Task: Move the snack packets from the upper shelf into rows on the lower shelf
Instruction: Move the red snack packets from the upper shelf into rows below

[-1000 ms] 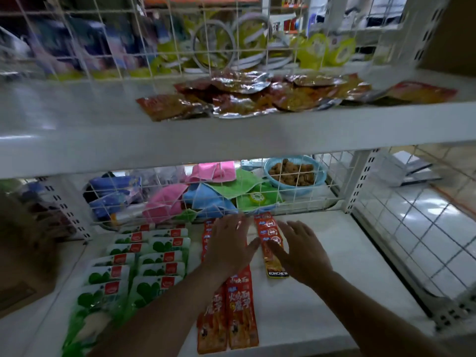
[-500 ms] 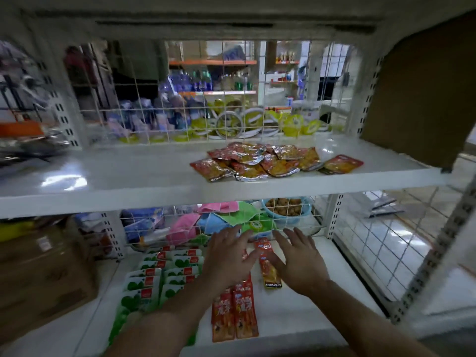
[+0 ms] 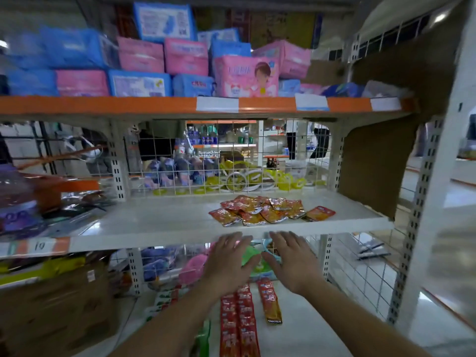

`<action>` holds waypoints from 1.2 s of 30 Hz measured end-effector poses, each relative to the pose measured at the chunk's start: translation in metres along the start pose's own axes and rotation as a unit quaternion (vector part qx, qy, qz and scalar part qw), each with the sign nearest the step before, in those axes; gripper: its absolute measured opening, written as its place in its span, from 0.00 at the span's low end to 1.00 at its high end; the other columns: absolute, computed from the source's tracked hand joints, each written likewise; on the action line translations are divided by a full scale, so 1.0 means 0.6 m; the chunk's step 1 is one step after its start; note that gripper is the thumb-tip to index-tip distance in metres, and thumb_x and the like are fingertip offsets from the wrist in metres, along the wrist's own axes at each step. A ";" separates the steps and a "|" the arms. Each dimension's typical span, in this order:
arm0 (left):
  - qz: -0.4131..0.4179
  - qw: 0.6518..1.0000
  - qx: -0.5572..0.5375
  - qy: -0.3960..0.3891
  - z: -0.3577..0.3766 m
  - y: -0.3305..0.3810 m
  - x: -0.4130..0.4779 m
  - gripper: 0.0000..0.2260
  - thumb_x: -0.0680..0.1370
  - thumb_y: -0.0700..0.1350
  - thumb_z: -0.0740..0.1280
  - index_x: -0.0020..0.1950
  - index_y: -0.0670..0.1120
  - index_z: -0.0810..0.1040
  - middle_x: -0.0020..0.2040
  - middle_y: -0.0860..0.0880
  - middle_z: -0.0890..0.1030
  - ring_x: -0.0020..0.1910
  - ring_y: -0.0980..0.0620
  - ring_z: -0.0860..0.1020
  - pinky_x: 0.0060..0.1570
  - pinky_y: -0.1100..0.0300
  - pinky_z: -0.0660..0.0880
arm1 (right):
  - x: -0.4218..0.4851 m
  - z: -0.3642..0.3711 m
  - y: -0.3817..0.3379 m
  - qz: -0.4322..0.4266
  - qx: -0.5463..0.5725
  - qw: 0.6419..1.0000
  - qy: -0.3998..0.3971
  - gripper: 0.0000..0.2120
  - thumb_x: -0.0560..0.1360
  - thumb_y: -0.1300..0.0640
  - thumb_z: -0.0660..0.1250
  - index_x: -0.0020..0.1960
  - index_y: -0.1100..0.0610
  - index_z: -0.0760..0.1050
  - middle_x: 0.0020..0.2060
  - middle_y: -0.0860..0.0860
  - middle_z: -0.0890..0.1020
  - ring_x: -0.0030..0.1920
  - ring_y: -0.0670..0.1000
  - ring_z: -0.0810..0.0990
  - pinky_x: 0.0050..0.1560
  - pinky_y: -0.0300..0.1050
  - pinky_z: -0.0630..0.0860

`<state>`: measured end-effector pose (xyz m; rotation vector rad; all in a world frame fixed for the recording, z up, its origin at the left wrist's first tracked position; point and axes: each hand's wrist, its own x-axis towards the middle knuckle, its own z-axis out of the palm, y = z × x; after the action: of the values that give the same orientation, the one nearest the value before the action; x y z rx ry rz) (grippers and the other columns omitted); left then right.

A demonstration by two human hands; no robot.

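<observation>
Packets (image 3: 270,210) — crinkly, orange-red, heaped.

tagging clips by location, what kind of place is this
Most likely a shop or small supermarket aisle: the orange shelf edge carries paper labels, pink and blue packs are stacked above it, and snack packets lie on the white shelf.
</observation>
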<state>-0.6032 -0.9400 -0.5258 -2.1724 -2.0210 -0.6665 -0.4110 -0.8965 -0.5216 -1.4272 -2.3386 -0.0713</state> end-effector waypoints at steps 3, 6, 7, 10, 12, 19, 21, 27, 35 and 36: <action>0.006 1.000 0.012 0.025 -0.042 0.001 0.014 0.27 0.81 0.65 0.53 0.79 0.57 0.59 0.80 0.54 0.58 0.78 0.50 0.55 0.77 0.50 0.54 | 0.016 -0.036 -0.014 -0.005 0.010 1.000 0.005 0.49 0.68 0.24 0.29 0.80 0.48 0.53 0.79 0.51 0.60 0.79 0.54 0.54 0.79 0.55 0.51; 0.004 0.999 0.012 0.039 -0.071 -0.005 0.038 0.28 0.81 0.65 0.53 0.79 0.58 0.59 0.80 0.53 0.59 0.78 0.49 0.56 0.76 0.50 0.55 | 0.042 -0.065 -0.024 -0.005 0.014 1.000 -0.003 0.38 0.77 0.30 0.42 0.81 0.48 0.50 0.80 0.53 0.56 0.79 0.55 0.52 0.79 0.55 0.50; -0.001 0.999 0.009 0.041 -0.077 -0.008 0.047 0.27 0.81 0.65 0.54 0.78 0.57 0.60 0.80 0.53 0.59 0.78 0.49 0.56 0.77 0.50 0.54 | 0.051 -0.072 -0.026 -0.004 0.016 1.000 -0.005 0.36 0.79 0.31 0.45 0.81 0.48 0.50 0.80 0.53 0.56 0.79 0.56 0.52 0.79 0.54 0.50; 0.001 0.998 0.009 0.065 -0.091 -0.017 0.074 0.25 0.81 0.62 0.56 0.77 0.56 0.63 0.78 0.52 0.62 0.76 0.48 0.59 0.75 0.52 0.57 | 0.082 -0.080 -0.029 -0.006 0.012 1.000 -0.002 0.36 0.79 0.31 0.46 0.81 0.49 0.52 0.79 0.54 0.59 0.78 0.56 0.56 0.78 0.54 0.53; -0.001 0.998 -0.013 0.064 -0.091 -0.028 0.094 0.23 0.82 0.59 0.57 0.76 0.54 0.66 0.77 0.52 0.65 0.74 0.48 0.62 0.73 0.53 0.61 | 0.106 -0.076 -0.030 -0.008 0.008 1.000 0.004 0.36 0.79 0.31 0.45 0.80 0.49 0.54 0.78 0.54 0.61 0.77 0.57 0.59 0.77 0.55 0.57; -0.126 0.992 0.008 -0.008 -0.065 -0.085 0.154 0.20 0.82 0.57 0.58 0.61 0.43 0.78 0.56 0.42 0.77 0.58 0.41 0.75 0.57 0.51 0.73 | 0.192 -0.036 -0.028 0.005 0.020 1.000 -0.015 0.35 0.79 0.31 0.48 0.78 0.49 0.58 0.77 0.54 0.63 0.76 0.57 0.61 0.76 0.55 0.61; -0.175 0.983 0.038 -0.034 -0.059 -0.096 0.171 0.23 0.82 0.59 0.55 0.63 0.43 0.77 0.60 0.40 0.76 0.60 0.40 0.73 0.60 0.50 0.70 | 0.213 -0.022 -0.030 -0.002 0.012 1.000 -0.017 0.31 0.81 0.35 0.52 0.77 0.51 0.61 0.76 0.55 0.64 0.76 0.57 0.61 0.74 0.53 0.61; -0.199 0.978 0.040 -0.039 -0.058 -0.101 0.211 0.30 0.82 0.64 0.56 0.65 0.40 0.78 0.66 0.39 0.75 0.68 0.40 0.69 0.68 0.50 0.65 | 0.273 0.008 -0.035 0.002 -0.044 0.999 0.003 0.25 0.83 0.41 0.50 0.70 0.54 0.72 0.72 0.54 0.70 0.71 0.58 0.64 0.71 0.53 0.66; -0.262 0.953 -0.149 -0.023 -0.027 -0.158 0.241 0.30 0.68 0.66 0.73 0.59 0.45 0.79 0.58 0.44 0.80 0.58 0.44 0.76 0.60 0.49 0.75 | 0.324 0.014 -0.056 -0.007 -0.096 0.995 -0.030 0.21 0.81 0.46 0.56 0.70 0.54 0.70 0.65 0.54 0.76 0.66 0.58 0.70 0.66 0.49 0.65; -0.255 0.954 -0.156 -0.019 -0.030 -0.157 0.239 0.27 0.69 0.64 0.73 0.58 0.46 0.80 0.57 0.45 0.80 0.58 0.45 0.76 0.60 0.49 0.75 | 0.325 0.006 -0.064 -0.011 -0.103 0.994 -0.047 0.20 0.81 0.47 0.57 0.69 0.55 0.70 0.64 0.55 0.76 0.66 0.58 0.70 0.67 0.50 0.64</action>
<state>-0.6956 -0.8034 -0.4758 -1.7973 -2.6867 -1.0719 -0.5232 -0.7498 -0.4490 -1.5301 -2.4842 -0.2649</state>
